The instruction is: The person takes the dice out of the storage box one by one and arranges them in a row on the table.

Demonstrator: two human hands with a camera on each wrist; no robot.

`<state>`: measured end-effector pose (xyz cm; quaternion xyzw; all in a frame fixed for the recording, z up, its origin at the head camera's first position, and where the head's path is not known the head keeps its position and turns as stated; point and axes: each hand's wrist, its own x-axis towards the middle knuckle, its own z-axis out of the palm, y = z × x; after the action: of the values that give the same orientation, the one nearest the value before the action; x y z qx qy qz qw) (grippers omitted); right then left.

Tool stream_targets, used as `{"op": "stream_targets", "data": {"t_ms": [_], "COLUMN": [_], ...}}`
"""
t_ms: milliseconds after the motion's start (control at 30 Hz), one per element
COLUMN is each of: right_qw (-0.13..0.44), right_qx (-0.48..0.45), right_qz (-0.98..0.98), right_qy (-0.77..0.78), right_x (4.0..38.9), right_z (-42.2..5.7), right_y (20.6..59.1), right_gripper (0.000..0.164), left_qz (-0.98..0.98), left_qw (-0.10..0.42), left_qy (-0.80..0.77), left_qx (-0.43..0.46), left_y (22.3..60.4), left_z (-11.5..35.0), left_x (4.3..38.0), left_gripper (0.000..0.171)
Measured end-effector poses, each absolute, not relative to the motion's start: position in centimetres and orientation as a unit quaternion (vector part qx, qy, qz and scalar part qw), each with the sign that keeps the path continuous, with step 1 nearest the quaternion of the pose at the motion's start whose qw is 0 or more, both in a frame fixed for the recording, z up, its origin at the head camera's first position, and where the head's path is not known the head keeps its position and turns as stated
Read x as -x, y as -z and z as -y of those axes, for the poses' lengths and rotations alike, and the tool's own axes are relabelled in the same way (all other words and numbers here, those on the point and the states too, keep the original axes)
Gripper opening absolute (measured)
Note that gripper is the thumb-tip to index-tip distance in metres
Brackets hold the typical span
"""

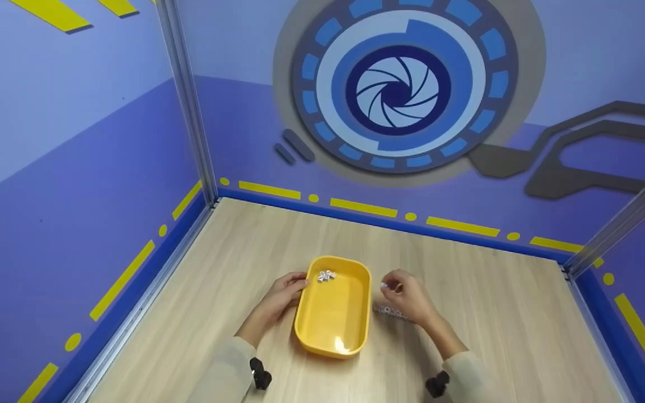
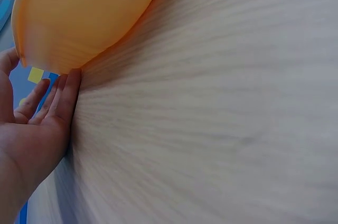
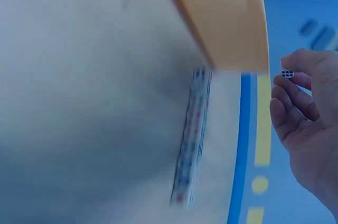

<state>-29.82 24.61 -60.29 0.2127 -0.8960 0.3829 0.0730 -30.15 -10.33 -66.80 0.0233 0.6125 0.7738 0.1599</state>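
Note:
A yellow plastic tray lies on the wooden table, and a small cluster of dice sits in its far left corner. My left hand holds the tray's left side, thumb at the rim and fingers against the outer wall. Just right of the tray, my right hand pinches one white die with dark pips between thumb and fingertips. Below that hand, a straight row of dice rests on the table beside the tray, partly hidden by the hand in the head view.
Blue and purple panels with yellow marks wall in the table at the back and both sides. Metal posts stand in the corners. Bare wooden tabletop spreads around the tray. A black strap mount sits on each sleeve.

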Motion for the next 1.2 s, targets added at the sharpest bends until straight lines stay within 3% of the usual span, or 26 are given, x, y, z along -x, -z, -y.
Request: {"op": "stream_targets", "data": {"t_ms": [100,567,1200], "right_qw": [0.085,0.034,-0.005], "right_qx": [-0.194,-0.122,-0.095], "right_qz": [0.9,0.932,0.941], "right_qy": [-0.38,-0.339,-0.324], "right_x": [29.1,25.7,25.8], "right_z": [-27.1,-35.8,-34.5], "right_y": [60.4,63.3,65.2], "right_gripper": [0.009,0.014,0.017], "left_qz": [-0.611,-0.624,-0.632], "left_qw": [0.16,0.152,0.151], "left_qy": [-0.775,-0.766,-0.76], "left_qx": [-0.028,-0.027,-0.019], "left_y": [66.9,66.9,66.8], "left_z": [10.4,10.1,10.3], "left_x": [30.2,30.0,30.1], "left_gripper": [0.048,0.05,0.049]}}
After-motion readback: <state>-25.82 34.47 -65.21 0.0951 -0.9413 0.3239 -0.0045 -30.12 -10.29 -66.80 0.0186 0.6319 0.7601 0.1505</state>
